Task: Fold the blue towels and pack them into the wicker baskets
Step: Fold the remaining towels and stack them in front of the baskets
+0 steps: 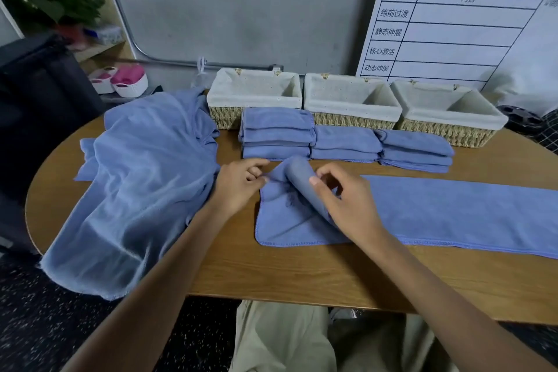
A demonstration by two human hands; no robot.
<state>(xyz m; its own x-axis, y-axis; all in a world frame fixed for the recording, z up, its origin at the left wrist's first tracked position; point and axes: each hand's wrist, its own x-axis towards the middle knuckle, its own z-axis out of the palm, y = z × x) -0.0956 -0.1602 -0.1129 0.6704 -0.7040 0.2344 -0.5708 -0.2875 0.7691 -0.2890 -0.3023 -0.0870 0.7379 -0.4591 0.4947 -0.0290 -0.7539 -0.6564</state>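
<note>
The left hand (pixel 238 187) pinches the far corner of a long blue towel (pixel 437 214) on the table (pixel 271 275); the right hand (pixel 347 205) grips its curled end. Beyond the fingers sit folded towel stacks (pixel 344 143); behind those, three empty wicker baskets (pixel 350 122).

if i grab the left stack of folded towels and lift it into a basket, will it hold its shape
Probably not alone. The left stack of folded towels is soft cloth in loose layers, so it would likely sag or slide apart unless supported underneath. The towel being folded already curls limply in the right hand. It looks light for its bulk.
</note>
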